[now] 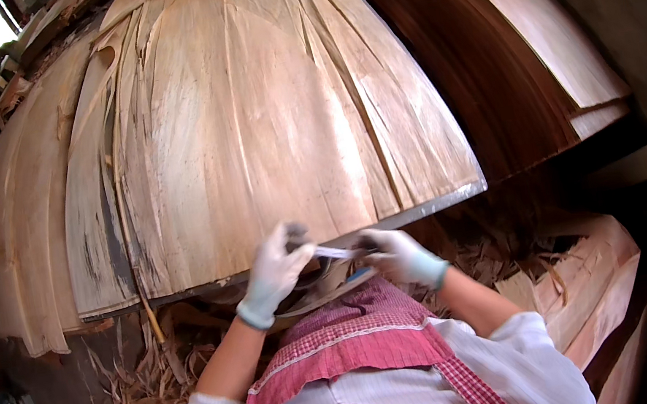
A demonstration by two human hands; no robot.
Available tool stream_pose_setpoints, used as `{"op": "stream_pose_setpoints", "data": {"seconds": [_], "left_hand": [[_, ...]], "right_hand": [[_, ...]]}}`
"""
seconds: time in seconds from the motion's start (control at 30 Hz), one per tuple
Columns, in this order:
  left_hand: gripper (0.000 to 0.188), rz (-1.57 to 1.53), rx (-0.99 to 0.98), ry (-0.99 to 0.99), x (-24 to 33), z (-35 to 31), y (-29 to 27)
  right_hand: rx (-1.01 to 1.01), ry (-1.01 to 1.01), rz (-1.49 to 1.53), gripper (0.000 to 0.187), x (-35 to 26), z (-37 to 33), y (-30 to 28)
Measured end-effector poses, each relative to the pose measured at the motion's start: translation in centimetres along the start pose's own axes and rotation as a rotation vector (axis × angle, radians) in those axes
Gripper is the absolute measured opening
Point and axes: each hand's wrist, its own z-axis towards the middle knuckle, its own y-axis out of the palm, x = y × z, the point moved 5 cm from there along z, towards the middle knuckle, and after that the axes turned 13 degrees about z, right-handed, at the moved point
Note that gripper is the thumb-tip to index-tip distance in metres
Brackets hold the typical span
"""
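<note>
Above a red-checked apron (341, 355), the gloved left hand (272, 272) and gloved right hand (401, 256) pinched opposite ends of a blurred whitish strip (335, 252), just before the worktable's grey edge (437, 205). Beyond lay pale wood veneer sheets (243, 130), with dark reddish-brown veneer (461, 50) to their right.

A short, narrow white strip (334, 252) spans the gap between the gloved left hand (275, 268) and the gloved right hand (403, 255) – pale, flat-looking and softened by blur, its ends lost at the fingers. It looks fairly straight and slants a little, the left end higher in the view than the right, just on the person's side of the pale wood veneer's (262, 144) near edge – its material too blurred to tell
</note>
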Motion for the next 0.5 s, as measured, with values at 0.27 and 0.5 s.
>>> {"op": "stream_pose_setpoints", "data": {"seconds": [0.27,0.5], "left_hand": [[0.029,0.947,0.353,0.325,-3.4,20.2,12.8],[0.038,1.008,0.099,-0.02,-8.3,24.9,16.1]], "right_hand": [[0.788,0.111,-0.853,0.012,-8.1,-4.7,-31.8],[0.37,0.244,-0.422,0.015,-4.1,13.1,-27.5]]}}
